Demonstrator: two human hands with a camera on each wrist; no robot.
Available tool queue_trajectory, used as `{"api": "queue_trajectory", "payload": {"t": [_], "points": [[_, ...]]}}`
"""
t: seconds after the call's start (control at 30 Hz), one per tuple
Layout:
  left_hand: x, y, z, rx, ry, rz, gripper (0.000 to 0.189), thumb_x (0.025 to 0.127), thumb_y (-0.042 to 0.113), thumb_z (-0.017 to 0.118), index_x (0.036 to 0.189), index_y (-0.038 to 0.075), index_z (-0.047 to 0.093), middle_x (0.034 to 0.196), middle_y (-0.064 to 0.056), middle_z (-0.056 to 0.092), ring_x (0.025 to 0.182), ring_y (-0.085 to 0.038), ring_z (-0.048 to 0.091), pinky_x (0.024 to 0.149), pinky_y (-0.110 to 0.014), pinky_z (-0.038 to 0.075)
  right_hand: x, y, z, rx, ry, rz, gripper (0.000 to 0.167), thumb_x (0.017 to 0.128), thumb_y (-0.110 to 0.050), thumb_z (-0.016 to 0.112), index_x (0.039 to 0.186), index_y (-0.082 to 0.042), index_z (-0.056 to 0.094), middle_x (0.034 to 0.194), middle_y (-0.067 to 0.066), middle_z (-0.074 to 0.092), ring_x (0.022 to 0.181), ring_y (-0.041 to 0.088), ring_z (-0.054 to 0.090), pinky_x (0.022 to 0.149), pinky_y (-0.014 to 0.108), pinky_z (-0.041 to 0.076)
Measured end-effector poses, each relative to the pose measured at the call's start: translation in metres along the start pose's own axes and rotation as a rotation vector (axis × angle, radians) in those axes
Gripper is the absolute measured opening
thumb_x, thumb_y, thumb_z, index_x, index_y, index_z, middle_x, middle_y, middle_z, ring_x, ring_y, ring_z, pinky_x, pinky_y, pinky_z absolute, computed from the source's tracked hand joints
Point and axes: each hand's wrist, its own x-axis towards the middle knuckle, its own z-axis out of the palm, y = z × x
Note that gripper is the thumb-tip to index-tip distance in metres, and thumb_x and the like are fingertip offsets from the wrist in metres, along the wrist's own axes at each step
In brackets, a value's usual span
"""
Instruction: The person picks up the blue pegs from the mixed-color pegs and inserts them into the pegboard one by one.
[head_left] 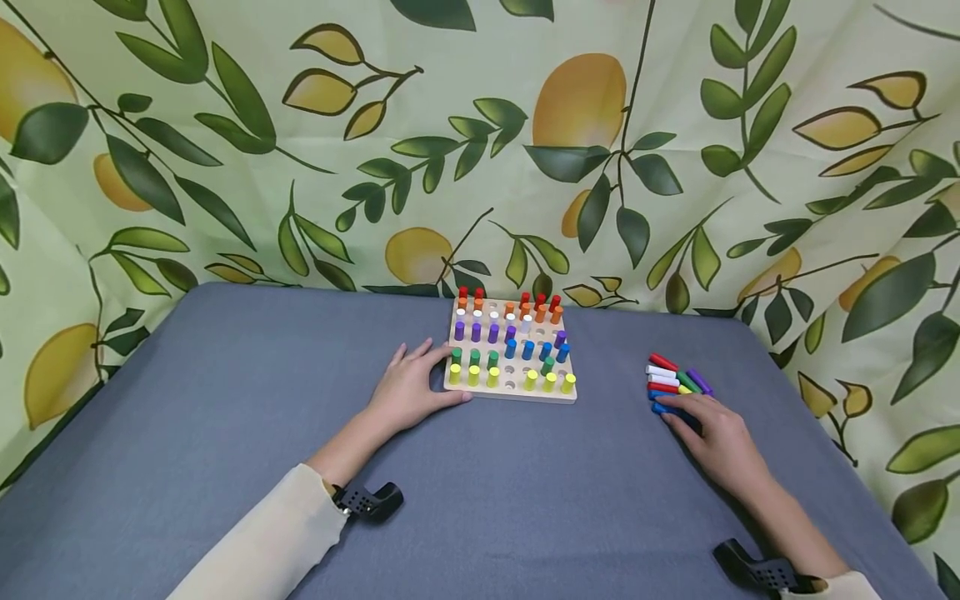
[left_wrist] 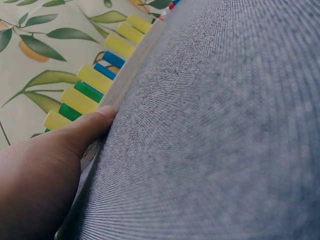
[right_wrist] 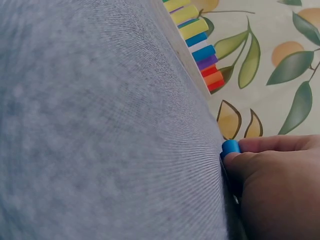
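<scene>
Head view: pegboard (head_left: 517,397) lies on the blue-grey cloth (head_left: 540,500), use it as your reference.

Your left hand (head_left: 405,390) is at the board's near-left corner, fingers extended, thumb apart. Thumb lies along the near edge, forefinger reaches the left side by the green pegs (head_left: 475,358). Left wrist view confirms thumb contact with the edge, just below the yellow pegs (head_left: 492,377). It's touching the board, not wrapped round it.

Your right hand (head_left: 716,433) is well apart, to the right of the board. Thumb and forefinger pinch a blue peg (right_wrist: 230,147); right wrist view shows one end sticking out between them.

Loose pegs (head_left: 663,382) lie just past your right fingertips, also right of the board: red, white, green, purple, and yellow partly covered by other pegs or your hand.

On the board, pegs stand upright in rows. Red pegs (head_left: 540,301) are at the far edge, then orange, white, purple, with blue and green mixed toward the near side. Yellow fills the nearest row, three each side of one bare hole.

You wear a black wrist device (head_left: 372,502) on each arm. Leaf-and-fruit backdrop (head_left: 480,183) hangs behind the board.
</scene>
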Motion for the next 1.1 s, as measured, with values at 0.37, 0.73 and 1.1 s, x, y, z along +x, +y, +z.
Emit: {"api": "queue_trajectory", "payload": {"t": [0.37, 0.73, 1.1], "points": [[-0.002, 0.002, 0.001, -0.003, -0.010, -0.002, 0.079, 0.081, 0.056, 0.079, 0.144, 0.015, 0.056, 0.153, -0.012, 0.052, 0.151, -0.035, 0.037, 0.128, -0.060, 0.013, 0.000, -0.004, -0.005, 0.047, 0.001, 0.054, 0.036, 0.082, 0.007, 0.075, 0.116, -0.004, 0.073, 0.099, 0.011, 0.069, 0.076, 0.014, 0.054, 0.065, 0.026, 0.040], [-0.001, 0.004, 0.000, -0.001, -0.003, -0.006, 0.080, 0.081, 0.056, 0.079, 0.145, 0.015, 0.056, 0.153, -0.012, 0.053, 0.152, -0.034, 0.036, 0.128, -0.060, 0.013, 0.019, -0.021, -0.023, 0.148, -0.004, 0.109, 0.026, 0.091, 0.002, 0.070, 0.116, -0.005, 0.069, 0.097, 0.004, 0.064, 0.086, -0.015, 0.042, 0.057, 0.016, 0.035], [0.000, 0.001, 0.001, 0.000, 0.009, 0.002, 0.080, 0.080, 0.057, 0.079, 0.145, 0.015, 0.056, 0.152, -0.012, 0.053, 0.151, -0.034, 0.037, 0.128, -0.060, 0.014, 0.061, -0.053, -0.030, 0.221, -0.048, 0.061, 0.023, 0.091, -0.003, 0.073, 0.111, -0.011, 0.070, 0.089, -0.001, 0.070, 0.074, -0.009, 0.057, 0.065, 0.004, 0.048]]}}
